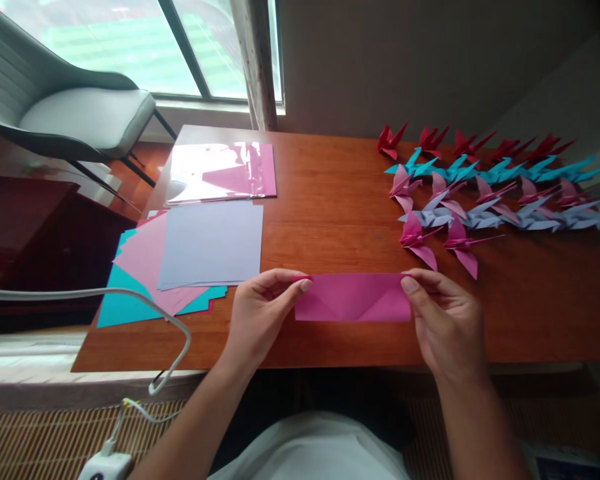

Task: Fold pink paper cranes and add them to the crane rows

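Note:
A pink sheet of paper, folded into a long rectangle with creases across it, lies on the wooden table near its front edge. My left hand pinches the sheet's left end between thumb and fingers. At the right end my right hand grips it the same way. Both hands rest low on the table.
A stack of flat sheets, lilac over pink and teal, lies at the left. Behind it is a shiny plastic sleeve of paper. Rows of folded paper cranes in red, teal, pink and lilac fill the right. A chair and a white cable are at left.

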`<state>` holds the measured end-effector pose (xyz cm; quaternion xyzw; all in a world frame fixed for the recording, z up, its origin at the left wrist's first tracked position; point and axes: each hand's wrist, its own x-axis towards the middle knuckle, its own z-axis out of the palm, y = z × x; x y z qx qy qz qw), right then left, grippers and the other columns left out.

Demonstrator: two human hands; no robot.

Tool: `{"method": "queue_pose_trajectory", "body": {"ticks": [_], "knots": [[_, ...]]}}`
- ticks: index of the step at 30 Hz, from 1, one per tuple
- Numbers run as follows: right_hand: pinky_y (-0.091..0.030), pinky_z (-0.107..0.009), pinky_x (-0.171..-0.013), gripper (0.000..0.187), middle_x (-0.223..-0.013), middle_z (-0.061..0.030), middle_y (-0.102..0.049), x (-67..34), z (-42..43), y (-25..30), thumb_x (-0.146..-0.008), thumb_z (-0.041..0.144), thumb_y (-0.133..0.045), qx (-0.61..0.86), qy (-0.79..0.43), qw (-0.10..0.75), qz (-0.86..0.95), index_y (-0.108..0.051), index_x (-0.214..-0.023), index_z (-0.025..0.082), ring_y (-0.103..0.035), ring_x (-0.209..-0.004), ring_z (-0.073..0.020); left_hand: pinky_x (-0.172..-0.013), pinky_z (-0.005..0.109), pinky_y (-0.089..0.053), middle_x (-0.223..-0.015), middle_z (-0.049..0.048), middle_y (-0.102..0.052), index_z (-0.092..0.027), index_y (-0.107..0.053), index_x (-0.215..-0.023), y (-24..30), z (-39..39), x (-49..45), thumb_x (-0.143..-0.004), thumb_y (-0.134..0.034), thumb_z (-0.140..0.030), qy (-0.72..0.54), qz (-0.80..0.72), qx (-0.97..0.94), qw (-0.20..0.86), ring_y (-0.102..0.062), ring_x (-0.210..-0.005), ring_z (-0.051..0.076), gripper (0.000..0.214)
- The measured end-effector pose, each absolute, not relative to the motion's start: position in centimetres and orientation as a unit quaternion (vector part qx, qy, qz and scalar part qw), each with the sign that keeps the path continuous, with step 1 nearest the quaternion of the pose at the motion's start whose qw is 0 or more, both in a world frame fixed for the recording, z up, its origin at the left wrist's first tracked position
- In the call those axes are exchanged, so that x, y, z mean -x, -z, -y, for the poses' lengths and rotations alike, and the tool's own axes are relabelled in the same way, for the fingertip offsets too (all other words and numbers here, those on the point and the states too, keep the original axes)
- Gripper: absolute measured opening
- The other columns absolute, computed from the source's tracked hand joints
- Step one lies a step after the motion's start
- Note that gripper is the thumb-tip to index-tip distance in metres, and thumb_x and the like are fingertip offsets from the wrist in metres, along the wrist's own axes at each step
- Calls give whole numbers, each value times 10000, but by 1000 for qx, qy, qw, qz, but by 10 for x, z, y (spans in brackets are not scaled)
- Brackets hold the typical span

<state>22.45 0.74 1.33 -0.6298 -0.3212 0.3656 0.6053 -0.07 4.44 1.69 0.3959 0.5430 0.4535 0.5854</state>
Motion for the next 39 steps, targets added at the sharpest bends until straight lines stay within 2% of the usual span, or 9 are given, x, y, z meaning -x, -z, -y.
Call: {"method": "queue_pose_trajectory", "body": {"ticks": [10, 19, 29, 34, 39], "knots": [[-520, -248, -697, 204, -816, -19, -751, -224, -9, -14, -717, 316, -879, 621, -385, 611, 304, -779, -871, 228, -656, -748, -130, -604, 141, -518, -765, -2, -784, -210, -799, -784, -18, -44, 0, -741, -862, -301, -469, -529, -384, 594, -674, -659, 91, 118], [-522, -272, -679, 216, -810, -29, -748, -224, -9, -14, -712, 341, -871, 632, -371, 602, 318, -775, -862, 219, -660, -730, -149, -589, 122, -506, -758, -15, -782, -219, -796, -771, -18, -44, 0, -751, -856, -286, -470, -526, -387, 594, -668, -650, 77, 92], [-516, -249, -675, 181, -828, -17, -755, -228, -8, -10, -777, 346, -834, 633, -375, 578, 354, -768, -904, 235, -664, -747, -142, -583, 129, -511, -753, -10, -778, -211, -792, -785, -18, -44, 1, -765, -846, -303, -464, -534, -395, 586, -667, -641, 83, 109], [-552, -274, -709, 170, -838, -19, -760, -230, -11, -9, -802, 355, -810, 651, -352, 555, 379, -764, -903, 225, -693, -768, -162, -589, 129, -516, -754, -14, -779, -217, -789, -783, -16, -45, 1, -764, -846, -307, -463, -538, -401, 580, -679, -657, 88, 108], [-571, -272, -715, 155, -854, -14, -765, -229, -14, -11, -827, 362, -786, 654, -339, 534, 415, -762, -912, 234, -712, -778, -167, -614, 151, -533, -777, -14, -786, -232, -793, -810, -17, -50, 5, -772, -837, -321, -452, -558, -441, 539, -698, -679, 104, 106]]}}
